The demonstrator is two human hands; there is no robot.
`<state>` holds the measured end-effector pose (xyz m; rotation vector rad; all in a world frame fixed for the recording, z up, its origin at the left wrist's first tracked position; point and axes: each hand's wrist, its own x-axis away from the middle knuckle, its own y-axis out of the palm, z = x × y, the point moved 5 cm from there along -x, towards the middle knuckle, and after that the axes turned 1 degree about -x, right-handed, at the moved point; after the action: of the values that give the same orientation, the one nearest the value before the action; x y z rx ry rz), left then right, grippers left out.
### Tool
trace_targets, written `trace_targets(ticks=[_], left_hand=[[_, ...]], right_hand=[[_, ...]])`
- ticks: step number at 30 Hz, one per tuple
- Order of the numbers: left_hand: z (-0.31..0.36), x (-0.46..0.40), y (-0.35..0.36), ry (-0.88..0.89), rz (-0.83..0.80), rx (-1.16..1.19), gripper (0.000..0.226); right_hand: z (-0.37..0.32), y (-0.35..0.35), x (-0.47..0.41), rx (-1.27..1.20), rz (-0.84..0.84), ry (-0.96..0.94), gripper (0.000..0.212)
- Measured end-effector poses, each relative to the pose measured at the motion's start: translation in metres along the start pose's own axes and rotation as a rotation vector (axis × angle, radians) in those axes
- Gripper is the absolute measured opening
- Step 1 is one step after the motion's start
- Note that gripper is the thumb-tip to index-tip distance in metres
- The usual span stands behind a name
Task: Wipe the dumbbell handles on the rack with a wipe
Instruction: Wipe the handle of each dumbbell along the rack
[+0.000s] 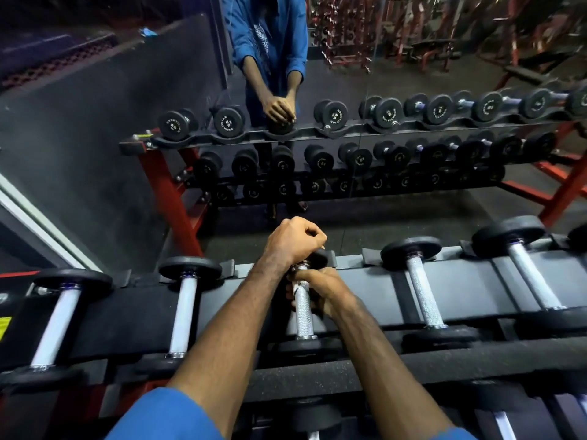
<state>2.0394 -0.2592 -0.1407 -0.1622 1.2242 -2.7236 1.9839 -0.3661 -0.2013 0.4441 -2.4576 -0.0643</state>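
On rack [365,300] — left hand [293,239] grips dumbbell end | right hand [320,289] grips handle [303,312]

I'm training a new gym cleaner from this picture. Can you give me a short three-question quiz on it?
1. True or false: the left hand rests on the far head of the dumbbell being handled.
2. Which hand grips the dumbbell handle? A) left B) right C) neither
3. Fill in: the surface behind the rack that shows the person and the dumbbells again is a ____.

Key:
1. True. It lies curled over the far head.
2. B. The right hand wraps the handle near its far end; the wipe itself cannot be made out.
3. Mirror.
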Motion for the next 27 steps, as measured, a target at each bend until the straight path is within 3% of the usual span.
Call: trace_targets(ticks=[3, 7, 11, 14, 16, 18, 24, 27], left_hand=[[-0.005, -0.002, 0.001, 0.002, 0.003, 0.012, 0.027], [-0.003, -0.002, 0.002, 0.015, 0.006, 0.002, 0.023], [-0.002, -0.002, 0.002, 0.01, 0.02, 0.0, 0.024], [-0.006, -0.003, 0.001, -0.001, 0.021, 0.009, 0.025], [-0.006, -0.004, 0.003, 0.003, 0.018, 0.017, 0.025], [-0.003, -0.003, 0.003, 0.01, 0.014, 0.013, 0.023], [-0.002, -0.002, 0.001, 0.009, 0.008, -0.012, 0.02], [-0.004, -0.003, 0.002, 0.013, 0.018, -0.008, 0.019]], right_hand=[[0.014, -0.004, 0.012, 0.07, 0.002, -0.02, 0.02], [0.035, -0.014, 0.024, 0.176, 0.012, -0.042, 0.043], [0.004, -0.008, 0.021, 0.077, 0.033, -0.131, 0.019], [0.017, -0.018, 0.033, 0.192, -0.001, -0.203, 0.014], [0.043, -0.028, 0.047, 0.286, -0.046, -0.221, 0.026], [0.051, -0.036, 0.051, 0.333, 0.015, -0.265, 0.028], [0.014, -0.033, 0.042, 0.402, 0.284, -0.441, 0.007], [0.031, -0.033, 0.059, 0.516, 0.268, -0.405, 0.022]])
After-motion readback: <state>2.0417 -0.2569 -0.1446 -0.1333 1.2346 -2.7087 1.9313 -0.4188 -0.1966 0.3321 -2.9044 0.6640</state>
